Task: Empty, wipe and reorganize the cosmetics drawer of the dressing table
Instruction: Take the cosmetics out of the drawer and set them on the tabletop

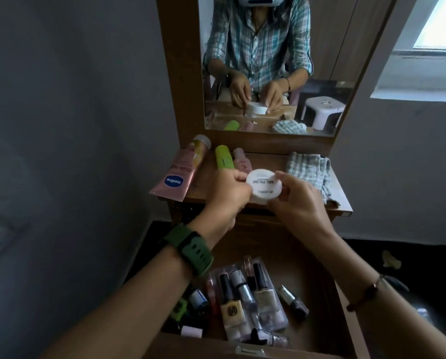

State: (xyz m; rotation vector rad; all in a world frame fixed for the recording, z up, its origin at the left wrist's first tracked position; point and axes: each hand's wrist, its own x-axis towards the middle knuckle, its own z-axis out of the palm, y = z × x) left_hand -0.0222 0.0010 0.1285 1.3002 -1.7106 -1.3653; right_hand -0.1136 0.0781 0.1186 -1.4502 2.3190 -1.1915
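A round white jar (263, 186) with a printed lid is held between both hands above the front edge of the dressing table top (342, 200). My left hand (228, 195) grips its left side and my right hand (294, 200) grips its right side. Below, the wooden drawer (304, 257) stands pulled out. Its near part holds several nail polish bottles (245, 294), some in clear packs. On the table top lie a pink Vaseline tube (176, 177), a yellow tube (199, 149), a green bottle (224, 158), a small pink bottle (241, 159) and a checked cloth (308, 169).
A mirror (276, 73) in a wooden frame rises behind the table top and reflects the person and a white stool. A grey wall runs along the left. A window sits at the upper right. The floor to the right is dark.
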